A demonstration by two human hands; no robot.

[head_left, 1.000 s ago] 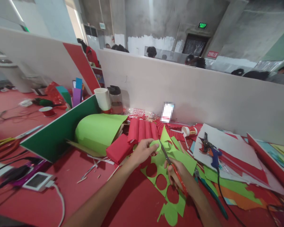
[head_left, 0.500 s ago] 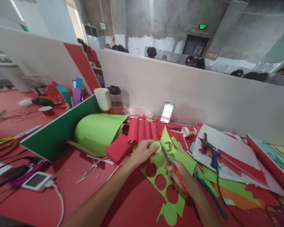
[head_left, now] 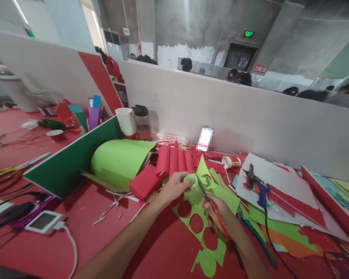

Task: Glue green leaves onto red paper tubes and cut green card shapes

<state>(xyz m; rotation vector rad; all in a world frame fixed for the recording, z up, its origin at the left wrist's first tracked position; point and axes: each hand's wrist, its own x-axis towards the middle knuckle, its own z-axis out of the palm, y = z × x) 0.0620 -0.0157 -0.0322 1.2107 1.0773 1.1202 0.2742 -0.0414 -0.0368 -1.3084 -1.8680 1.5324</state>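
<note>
My right hand (head_left: pixel 215 212) is closed around the orange handles of a pair of scissors (head_left: pixel 217 217), its blades pointing up and away to the left. My left hand (head_left: pixel 177 188) pinches a small light green paper piece (head_left: pixel 189 179) at the blade tips. Beneath both hands lies a light green paper sheet (head_left: pixel 193 199) with several round holes cut in it, the red table showing through. A rounded green scrap (head_left: pixel 208 263) hangs at its near end. How the sheet joins the pinched piece is partly hidden by my fingers.
Red wrapped bundles (head_left: pixel 146 182) and a curved green sheet (head_left: pixel 119 162) lie left of my hands. On the right are a blue glue gun (head_left: pixel 261 193), green-handled pliers (head_left: pixel 258 240) and paper sheets (head_left: pixel 281 182). A white partition (head_left: pixel 250 112) stands behind, near a mug (head_left: pixel 125 121) and bottle (head_left: pixel 141 122).
Almost nothing differs. The whole view has shifted very slightly; both hands, the scissors and the green paper keep nearly the same positions.
</note>
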